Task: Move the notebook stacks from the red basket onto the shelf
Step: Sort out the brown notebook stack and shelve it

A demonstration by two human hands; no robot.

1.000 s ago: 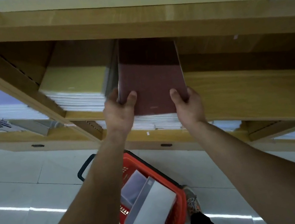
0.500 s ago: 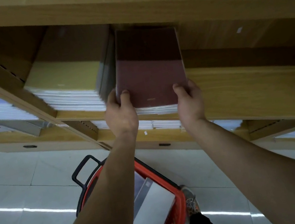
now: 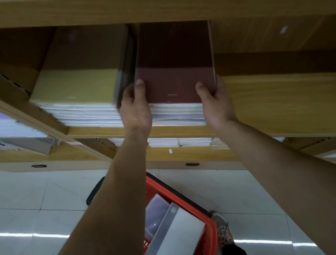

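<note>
Pushed deeper since a second ago, the maroon-covered stack of notebooks (image 3: pixel 174 66) lies further in on the light wooden shelf board (image 3: pixel 292 104), and both hands have gone in with it. The left hand (image 3: pixel 135 110) and right hand (image 3: pixel 216 101) clamp its near corners, thumbs flat on the cover and the other fingers curled round its sides. Just left of the left fingers stands a yellow-green-covered stack of notebooks (image 3: pixel 76 87), hemming in that side. Below the wrists, a red plastic basket (image 3: pixel 208 229) on the pale tiled floor (image 3: pixel 29 195) holds grey-covered notebook stacks (image 3: pixel 177 239); a grey shoe (image 3: pixel 223 229) is beside it.
</note>
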